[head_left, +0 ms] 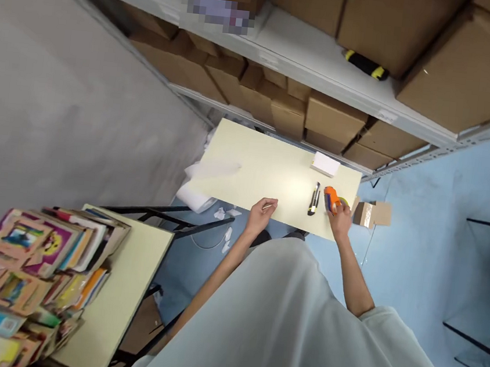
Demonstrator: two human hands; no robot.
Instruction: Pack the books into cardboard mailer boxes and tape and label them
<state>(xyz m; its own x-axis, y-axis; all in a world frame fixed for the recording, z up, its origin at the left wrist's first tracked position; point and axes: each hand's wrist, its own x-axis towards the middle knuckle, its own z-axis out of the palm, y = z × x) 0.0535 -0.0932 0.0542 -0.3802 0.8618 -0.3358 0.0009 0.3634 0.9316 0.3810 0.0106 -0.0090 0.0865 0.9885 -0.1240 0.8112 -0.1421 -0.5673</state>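
Note:
My right hand [341, 221] is closed round the near end of an orange tape dispenser [331, 197] at the right end of the pale yellow table [255, 173]. A yellow-green rim shows beside its fingers. My left hand [263, 213] is over the table's near edge, its fingers curled together. A thin whitish sliver shows at them, too small to name. Just left of the dispenser lies a black and yellow utility knife [314, 199]. Behind them, near the far edge, sits a small white box [326, 164].
Shelves of cardboard boxes [335, 114] rise beyond the table, with another utility knife [365, 65] on one shelf. White sheeting [195, 196] hangs off the left end. A side table [130, 276] bears stacked packages [50, 245]. An open carton [372, 214] is on the blue floor at right.

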